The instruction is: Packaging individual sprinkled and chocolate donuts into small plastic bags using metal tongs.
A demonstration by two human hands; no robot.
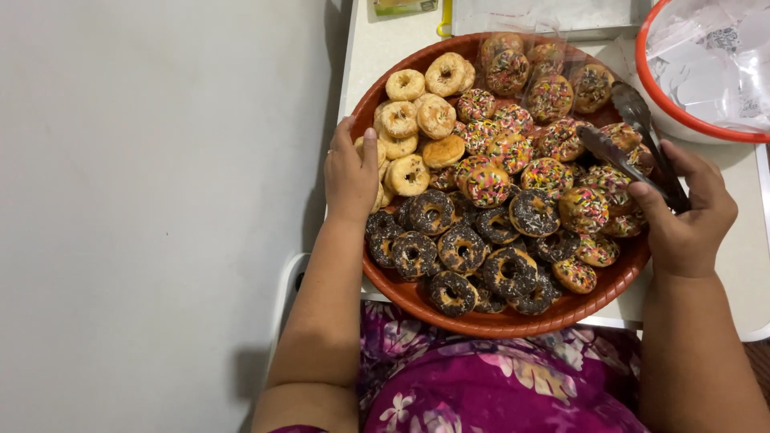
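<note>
A large round reddish-brown tray (497, 323) sits in front of me, packed with small doughnuts. Plain glazed ones (418, 118) fill the far left, ones with coloured sprinkles (513, 144) the middle and right, and chocolate ones (449, 244) the near side. My left hand (350, 172) grips the tray's left rim, thumb over the edge beside the plain doughnuts. My right hand (683, 210) holds dark metal tongs (634, 144), their tips spread above the sprinkled doughnuts at the right.
The tray rests on a white table (377, 48), its near edge over my lap. A red-rimmed basin (706, 72) holding clear plastic bags stands at the far right. More clear plastic packaging (545, 14) lies behind the tray. Grey floor lies to the left.
</note>
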